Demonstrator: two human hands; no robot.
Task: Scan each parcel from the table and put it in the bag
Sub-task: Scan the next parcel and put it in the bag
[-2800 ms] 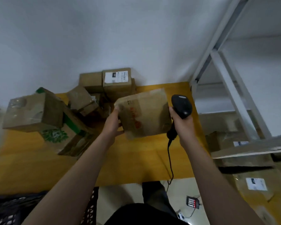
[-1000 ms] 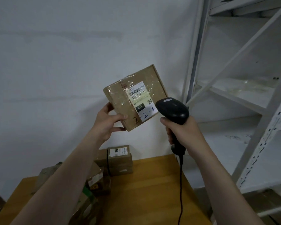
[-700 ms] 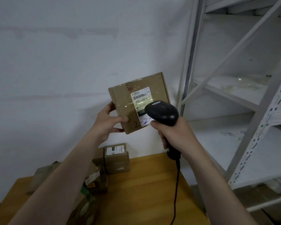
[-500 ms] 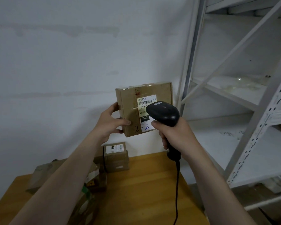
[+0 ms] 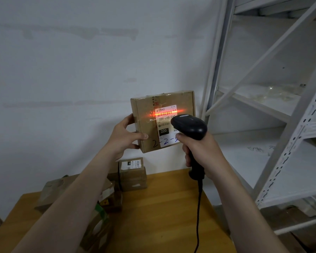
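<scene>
The left hand (image 5: 123, 136) grips a flat taped cardboard parcel (image 5: 150, 128) by its edge, the right hand (image 5: 202, 152) clenching a smooth black scanner (image 5: 189, 126).

Scanner head (image 5: 189, 126) covers the lower right part of the shipping label (image 5: 166, 125); the handwritten "2-2-" breaks off behind it. Small print under the barcode is unreadable. Left forearm (image 5: 77, 194) hides part of the cardboard boxes (image 5: 133, 177) on the tabletop (image 5: 159, 216). Scanner cable (image 5: 197, 220) runs out of frame at the bottom edge. No bag in frame.
</scene>
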